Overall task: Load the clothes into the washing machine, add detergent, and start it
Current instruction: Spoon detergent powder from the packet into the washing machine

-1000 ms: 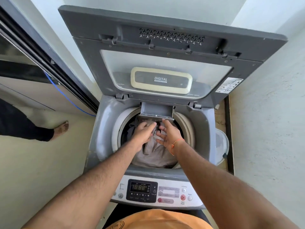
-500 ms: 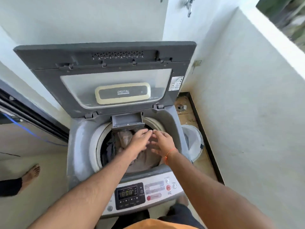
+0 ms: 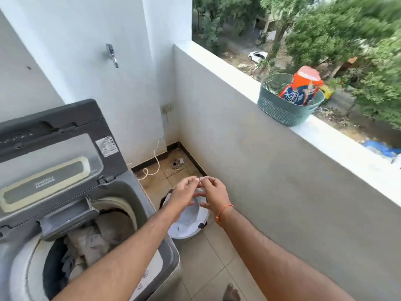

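Note:
The grey top-loading washing machine (image 3: 130, 196) stands at the left with its lid (image 3: 54, 148) raised. Grey and beige clothes (image 3: 91, 242) fill its drum, below a pulled-out grey drawer (image 3: 67, 218). My left hand (image 3: 184, 196) and my right hand (image 3: 213, 193) hover side by side, fingertips nearly touching, over a white laundry basket (image 3: 191, 222) on the floor to the right of the machine. Both hands hold nothing, fingers loosely bent. An orange detergent pack (image 3: 301, 89) stands in a teal basket (image 3: 284, 109) on the balcony ledge at the upper right.
A white parapet wall (image 3: 282, 181) runs along the right, its ledge (image 3: 338, 140) open to trees and a street. A tap (image 3: 111, 54) sticks out of the back wall. A white cord (image 3: 155, 161) and floor drain (image 3: 174, 163) lie in the far corner. My bare foot (image 3: 231, 293) shows below.
The view has swung right, away from the drum. Both hands have left the clothes in the drum and now hover over the white basket on the floor.

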